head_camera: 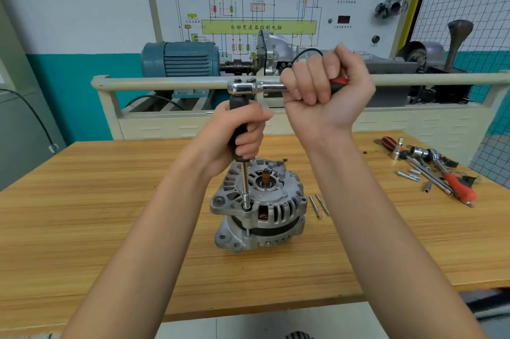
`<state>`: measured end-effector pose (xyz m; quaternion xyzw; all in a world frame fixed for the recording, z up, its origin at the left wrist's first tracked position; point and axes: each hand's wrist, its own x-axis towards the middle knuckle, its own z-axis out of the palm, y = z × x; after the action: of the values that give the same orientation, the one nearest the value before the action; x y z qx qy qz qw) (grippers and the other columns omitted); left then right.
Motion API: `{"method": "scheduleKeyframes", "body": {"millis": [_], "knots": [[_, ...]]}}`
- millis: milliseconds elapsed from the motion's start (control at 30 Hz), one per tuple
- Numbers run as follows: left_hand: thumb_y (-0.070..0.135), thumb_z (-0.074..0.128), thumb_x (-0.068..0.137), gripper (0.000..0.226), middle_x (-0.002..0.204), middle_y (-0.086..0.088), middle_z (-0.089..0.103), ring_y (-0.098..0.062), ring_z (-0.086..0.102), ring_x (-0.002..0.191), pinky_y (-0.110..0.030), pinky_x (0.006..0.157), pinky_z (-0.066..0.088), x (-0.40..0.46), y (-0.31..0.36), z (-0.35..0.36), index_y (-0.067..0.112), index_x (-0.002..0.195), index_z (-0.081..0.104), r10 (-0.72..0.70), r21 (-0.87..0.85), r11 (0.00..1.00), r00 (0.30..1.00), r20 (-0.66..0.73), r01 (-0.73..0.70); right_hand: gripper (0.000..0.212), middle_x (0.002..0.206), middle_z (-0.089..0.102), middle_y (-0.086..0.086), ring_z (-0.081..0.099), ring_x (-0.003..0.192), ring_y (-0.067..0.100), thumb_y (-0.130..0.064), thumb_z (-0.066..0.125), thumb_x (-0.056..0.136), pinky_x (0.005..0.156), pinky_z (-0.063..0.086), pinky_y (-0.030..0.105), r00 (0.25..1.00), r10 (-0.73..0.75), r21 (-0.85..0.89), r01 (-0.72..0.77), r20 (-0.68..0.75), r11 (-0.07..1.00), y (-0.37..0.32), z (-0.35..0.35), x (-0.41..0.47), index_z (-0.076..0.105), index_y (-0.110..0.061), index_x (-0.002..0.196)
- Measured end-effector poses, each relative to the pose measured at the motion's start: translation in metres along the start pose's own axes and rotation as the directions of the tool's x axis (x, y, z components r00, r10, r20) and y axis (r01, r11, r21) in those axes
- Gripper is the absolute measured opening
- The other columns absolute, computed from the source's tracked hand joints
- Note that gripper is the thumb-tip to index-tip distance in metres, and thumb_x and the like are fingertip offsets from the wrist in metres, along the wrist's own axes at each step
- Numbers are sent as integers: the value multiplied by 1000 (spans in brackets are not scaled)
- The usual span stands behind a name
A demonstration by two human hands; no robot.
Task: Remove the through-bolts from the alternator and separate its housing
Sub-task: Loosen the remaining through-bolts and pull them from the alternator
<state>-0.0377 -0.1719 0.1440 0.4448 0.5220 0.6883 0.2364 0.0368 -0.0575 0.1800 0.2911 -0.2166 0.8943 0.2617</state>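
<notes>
Both hands (242, 128) (325, 87) clench the ratchet (248, 87) above the alternator (259, 206).

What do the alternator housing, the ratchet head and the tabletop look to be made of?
Alternator housing: likely cast aluminium, judging by its dull silver-grey, slightly grainy surface with moulded ribs and slots.
Ratchet head: chromed steel, by the look of it; mirror-bright with sharp highlights.
Tabletop: wood or wood-look laminate, with yellowish streaked grain and a smooth finish; which one is unclear.

Both arms raised, left grip (242, 134) and right grip (325, 87) clenched.
</notes>
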Motion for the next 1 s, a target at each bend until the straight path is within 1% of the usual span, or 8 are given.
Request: {"method": "scheduleKeyframes", "body": {"millis": [100,200,367,467,633,767,867,1000], "knots": [[16,63,74,37,35,7,28,-5,22,27,-14,34,21,3,-1,4,19,45,40,-39,-98,994,998,43,43,51,32,23,-3,20,29,11,-16,33,93,41,18,19,996,36,126,-25,-84,992,-2,-7,3,40,-13,42],[7,54,87,52,35,7,24,-6,17,27,-13,35,16,6,-3,13,22,42,35,-37,-7,999,991,-130,36,53,32,23,-3,20,31,11,-15,30,94,41,20,20,996,-47,72,53,-75,996,0,-6,-4,40,-13,42],[0,50,88,50,38,6,22,-10,15,30,-12,37,17,7,-8,25,20,47,29,63,92,995,911,-408,-28,45,35,29,-5,23,34,10,-7,33,89,44,21,24,934,-297,-249,341,198,907,17,6,-25,43,-14,46],[-2,51,86,49,38,6,22,-9,15,31,-13,36,17,8,-9,25,20,48,29,82,108,993,897,-434,-38,40,37,30,-6,23,36,9,-2,32,86,45,19,25,881,-364,-330,455,303,827,24,10,-29,46,-16,51],[10,63,76,38,38,6,27,-9,23,31,-18,37,23,2,-2,6,19,47,39,9,-18,1000,996,-92,-11,45,32,26,-4,14,35,14,-11,38,88,43,20,22,977,-158,-156,180,142,971,6,4,-13,44,-13,43],[14,61,74,34,35,7,28,-5,24,28,-17,35,18,5,1,2,19,46,41,-55,-121,990,994,96,66,50,31,24,-3,16,31,11,-16,34,91,40,20,19,999,6,56,-4,-38,998,-1,-4,0,41,-13,41],[14,53,80,45,33,8,23,-4,17,26,-13,34,14,8,0,8,20,42,31,-95,-79,992,995,18,96,54,31,23,-3,19,29,10,-16,31,94,41,18,19,996,-5,113,15,-90,994,-1,-7,0,40,-13,41],[2,50,89,57,35,7,22,-7,15,28,-12,36,16,6,-2,19,24,41,29,-6,36,999,971,-239,16,51,32,26,-4,16,34,12,-12,31,93,42,22,22,989,-140,-71,143,47,987,5,-2,-13,42,-14,43]]}}
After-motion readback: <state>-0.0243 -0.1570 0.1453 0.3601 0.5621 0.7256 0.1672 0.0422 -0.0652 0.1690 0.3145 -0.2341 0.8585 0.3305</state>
